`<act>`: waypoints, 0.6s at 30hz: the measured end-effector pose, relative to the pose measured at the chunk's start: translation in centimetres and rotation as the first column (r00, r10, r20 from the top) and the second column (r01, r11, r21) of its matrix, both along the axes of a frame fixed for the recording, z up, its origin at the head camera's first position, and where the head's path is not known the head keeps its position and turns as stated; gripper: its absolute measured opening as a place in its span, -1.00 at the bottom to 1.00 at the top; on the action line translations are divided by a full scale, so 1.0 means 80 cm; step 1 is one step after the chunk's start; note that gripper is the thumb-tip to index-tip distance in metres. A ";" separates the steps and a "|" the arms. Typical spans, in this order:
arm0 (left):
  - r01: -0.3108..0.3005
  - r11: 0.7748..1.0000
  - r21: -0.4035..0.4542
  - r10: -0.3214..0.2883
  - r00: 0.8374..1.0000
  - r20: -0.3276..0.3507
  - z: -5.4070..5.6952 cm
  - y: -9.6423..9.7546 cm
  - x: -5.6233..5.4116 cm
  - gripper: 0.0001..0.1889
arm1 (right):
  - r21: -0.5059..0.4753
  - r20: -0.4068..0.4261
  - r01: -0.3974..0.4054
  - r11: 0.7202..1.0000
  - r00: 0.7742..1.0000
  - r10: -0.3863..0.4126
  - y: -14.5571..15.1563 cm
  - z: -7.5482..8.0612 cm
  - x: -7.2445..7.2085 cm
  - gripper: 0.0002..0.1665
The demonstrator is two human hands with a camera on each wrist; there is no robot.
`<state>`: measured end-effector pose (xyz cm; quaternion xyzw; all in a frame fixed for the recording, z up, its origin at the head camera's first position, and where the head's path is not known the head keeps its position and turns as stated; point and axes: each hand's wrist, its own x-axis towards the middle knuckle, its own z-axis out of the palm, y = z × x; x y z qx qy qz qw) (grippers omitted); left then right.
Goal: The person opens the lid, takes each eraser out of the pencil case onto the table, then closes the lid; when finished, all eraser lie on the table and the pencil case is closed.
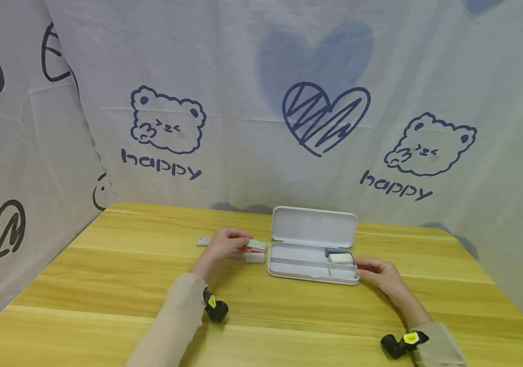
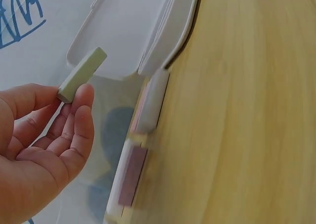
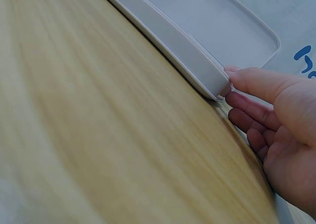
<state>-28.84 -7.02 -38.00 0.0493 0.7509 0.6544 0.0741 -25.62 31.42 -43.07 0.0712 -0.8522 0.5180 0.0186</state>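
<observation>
Now the left hand (image 2: 42,150) pinches a green block (image 2: 82,76).

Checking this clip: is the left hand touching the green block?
Touching. The left wrist view shows it plainly: the left hand holds the green block near its lower end, fingertips against its sides.

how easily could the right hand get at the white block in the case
Likely yes: the right hand touches the case near the white block, and the lid stands open.
</observation>
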 end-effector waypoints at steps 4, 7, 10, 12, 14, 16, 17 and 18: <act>0.009 0.999 0.042 -0.009 1.000 0.001 -0.001 -0.016 0.001 -0.73 | -0.018 -0.001 -0.002 1.000 1.000 0.002 -0.001 0.001 -0.001 -0.50; 0.010 0.999 0.045 -0.009 1.000 -0.027 -0.003 -0.028 0.002 -0.73 | -0.020 -0.001 -0.004 1.000 1.000 0.004 -0.001 0.002 0.000 -0.50; 0.005 1.000 0.025 -0.003 0.999 -0.051 -0.004 -0.041 0.002 -0.72 | -0.015 -0.001 -0.003 1.000 1.000 0.003 -0.001 0.002 0.000 -0.50; -0.008 1.000 0.023 0.009 0.999 -0.049 -0.003 -0.049 0.002 -0.72 | -0.011 -0.003 -0.002 1.000 1.000 0.002 0.000 0.001 -0.001 -0.50; -0.016 1.000 0.027 0.017 0.999 -0.049 -0.003 -0.057 0.002 -0.72 | -0.007 -0.006 0.001 1.000 1.000 -0.001 0.000 0.000 -0.001 -0.50; -0.030 0.999 0.041 0.032 0.999 -0.042 -0.003 -0.065 0.002 -0.72 | -0.005 -0.010 0.000 1.000 1.000 0.000 0.001 -0.002 -0.001 -0.50; -0.030 0.999 0.045 0.032 0.999 -0.044 -0.003 -0.069 0.002 -0.71 | -0.006 -0.011 -0.001 1.000 1.000 0.001 0.001 -0.002 -0.001 -0.50; -0.028 0.998 0.050 0.030 0.999 -0.046 -0.003 -0.073 0.002 -0.71 | -0.005 -0.012 -0.002 1.000 1.000 0.002 0.001 -0.002 -0.001 -0.50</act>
